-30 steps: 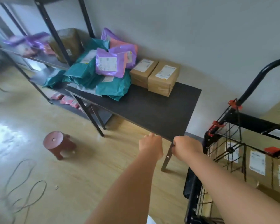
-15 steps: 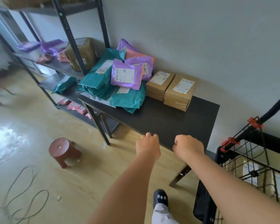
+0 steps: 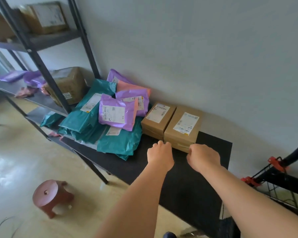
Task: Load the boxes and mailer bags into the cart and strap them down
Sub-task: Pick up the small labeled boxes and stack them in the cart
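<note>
View: one wide-angle camera, worn on the person's head.
Position: above the near edge of the counter (image 3: 187, 186), close to it.
Facing: forward and down, across the counter to the wall (image 3: 196, 48) behind it.
Nearness: arm's reach; both forearms rise from the lower edge, with the left hand (image 3: 160, 155) and right hand (image 3: 203, 157) over the counter's middle.
Left of counter: shelf rack (image 3: 46, 73), stool (image 3: 52, 196) and floor (image 3: 15, 160), with the rack posts leaning.
Right of counter: only a corner of the cart (image 3: 282, 179).
</note>
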Demonstrator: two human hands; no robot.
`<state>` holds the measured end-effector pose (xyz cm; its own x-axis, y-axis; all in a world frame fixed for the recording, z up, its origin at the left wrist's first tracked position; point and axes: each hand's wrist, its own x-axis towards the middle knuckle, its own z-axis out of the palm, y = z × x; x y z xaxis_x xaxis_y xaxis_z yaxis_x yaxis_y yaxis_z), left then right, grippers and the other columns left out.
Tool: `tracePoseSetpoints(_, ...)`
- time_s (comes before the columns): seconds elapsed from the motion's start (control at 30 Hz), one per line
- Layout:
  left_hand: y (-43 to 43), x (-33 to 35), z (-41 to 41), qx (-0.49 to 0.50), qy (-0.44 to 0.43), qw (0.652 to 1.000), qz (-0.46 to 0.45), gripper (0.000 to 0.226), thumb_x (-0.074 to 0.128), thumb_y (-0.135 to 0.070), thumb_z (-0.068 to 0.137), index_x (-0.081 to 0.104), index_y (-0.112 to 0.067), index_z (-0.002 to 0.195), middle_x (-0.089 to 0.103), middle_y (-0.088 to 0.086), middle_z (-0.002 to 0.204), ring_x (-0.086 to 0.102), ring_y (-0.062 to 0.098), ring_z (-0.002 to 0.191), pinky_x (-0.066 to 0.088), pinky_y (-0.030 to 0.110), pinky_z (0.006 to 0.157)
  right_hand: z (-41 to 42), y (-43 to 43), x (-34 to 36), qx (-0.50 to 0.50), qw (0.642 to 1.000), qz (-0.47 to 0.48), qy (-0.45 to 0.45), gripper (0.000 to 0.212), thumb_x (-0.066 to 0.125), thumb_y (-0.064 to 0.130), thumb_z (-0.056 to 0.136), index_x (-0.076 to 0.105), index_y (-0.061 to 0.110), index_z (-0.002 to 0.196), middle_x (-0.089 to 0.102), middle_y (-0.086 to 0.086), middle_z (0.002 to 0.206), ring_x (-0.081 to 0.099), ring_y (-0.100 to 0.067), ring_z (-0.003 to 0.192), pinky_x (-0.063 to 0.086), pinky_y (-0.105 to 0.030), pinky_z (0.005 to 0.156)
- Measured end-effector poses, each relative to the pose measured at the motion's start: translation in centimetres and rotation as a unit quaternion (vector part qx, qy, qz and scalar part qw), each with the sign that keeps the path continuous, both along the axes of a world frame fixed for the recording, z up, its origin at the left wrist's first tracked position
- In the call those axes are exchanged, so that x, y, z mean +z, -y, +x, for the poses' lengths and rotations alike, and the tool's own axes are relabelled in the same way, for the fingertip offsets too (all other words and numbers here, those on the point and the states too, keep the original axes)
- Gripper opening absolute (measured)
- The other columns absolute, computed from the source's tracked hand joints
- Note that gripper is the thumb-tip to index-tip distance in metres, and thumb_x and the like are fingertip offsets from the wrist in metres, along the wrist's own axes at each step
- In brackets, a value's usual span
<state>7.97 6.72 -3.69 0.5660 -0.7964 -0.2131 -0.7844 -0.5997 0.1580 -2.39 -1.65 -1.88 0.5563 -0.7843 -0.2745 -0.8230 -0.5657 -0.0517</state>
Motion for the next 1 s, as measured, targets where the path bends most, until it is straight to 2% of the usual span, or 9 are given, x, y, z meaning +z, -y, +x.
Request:
tracePoseSetpoints(0.17, 3.8, -1.2, 1.3, 0.016, -0.014, 1.0, -0.008, 0.039, 0.058, -0.029, 0.093, 0.048, -0.016, 0.129, 0.051, 0.008, 0.12, 0.053, 0.025, 0.108, 0.048, 0.037, 0.083, 0.9, 4.2, -1.1, -0.003, 1.0, -0.008, 0.015, 0.015, 0.052, 0.03, 0.097, 0.062, 0.022, 0.104, 0.063, 0.002, 0.088, 0.061, -0.016, 0.078, 0.045, -0.027, 0.061)
tracePoseSetpoints(0.3, 5.1, -2.3, 2.4, 0.038, -0.015, 0.999, -0.014, 0.04, 0.052, -0.037, 0.097, 0.047, -0.017, 0.131, 0.052, 0.006, 0.12, 0.053, 0.024, 0.109, 0.047, 0.037, 0.083, 1.1, 6.1, -2.3, -0.018, 0.997, -0.017, 0.067, 0.016, 0.048, 0.032, 0.099, 0.061, 0.023, 0.1, 0.062, 0.005, 0.084, 0.06, -0.013, 0.074, 0.045, -0.027, 0.059)
tracePoseSetpoints(0.43, 7.3, -2.5, 2.9, 0.064, -0.022, 0.996, -0.059, 0.038, 0.047, -0.036, 0.098, 0.046, -0.018, 0.131, 0.052, 0.005, 0.122, 0.052, 0.022, 0.112, 0.047, 0.035, 0.081, 1.4, 8.5, -3.2, -0.06, 0.99, -0.012, 0.129, 0.016, 0.049, 0.034, 0.098, 0.058, 0.021, 0.101, 0.058, 0.005, 0.084, 0.057, -0.011, 0.07, 0.048, -0.028, 0.059)
tracePoseSetpoints(0.67, 12.2, -1.9, 4.1, 0.072, -0.061, 0.989, -0.111, 0.039, 0.048, -0.034, 0.098, 0.042, -0.019, 0.133, 0.045, 0.005, 0.127, 0.047, 0.019, 0.113, 0.046, 0.032, 0.082, 1.8, 10.4, -5.2, -0.146, 0.973, 0.079, 0.161, 0.038, 0.05, 0.042, 0.098, 0.047, 0.02, 0.129, 0.06, 0.001, 0.11, 0.053, -0.013, 0.082, 0.052, -0.033, 0.069)
tracePoseSetpoints(0.87, 14.1, -3.1, 6.6, 0.043, -0.096, 0.991, -0.087, 0.046, 0.057, -0.022, 0.093, 0.039, -0.017, 0.135, 0.042, 0.005, 0.132, 0.047, 0.019, 0.115, 0.046, 0.031, 0.086, 3.7, 11.7, -5.8, -0.187, 0.954, 0.13, 0.196, 0.05, 0.046, 0.045, 0.1, 0.043, 0.013, 0.138, 0.058, -0.007, 0.124, 0.059, -0.019, 0.095, 0.053, -0.036, 0.078)
tracePoseSetpoints(1.0, 14.9, -4.0, 8.1, 0.02, -0.112, 0.99, -0.079, 0.054, 0.06, -0.019, 0.091, 0.036, -0.018, 0.14, 0.042, 0.007, 0.135, 0.045, 0.021, 0.119, 0.045, 0.032, 0.092, 5.3, 12.4, -6.4, -0.221, 0.937, 0.174, 0.209, 0.054, 0.05, 0.043, 0.099, 0.038, 0.011, 0.141, 0.057, -0.009, 0.131, 0.062, -0.024, 0.108, 0.055, -0.041, 0.085)
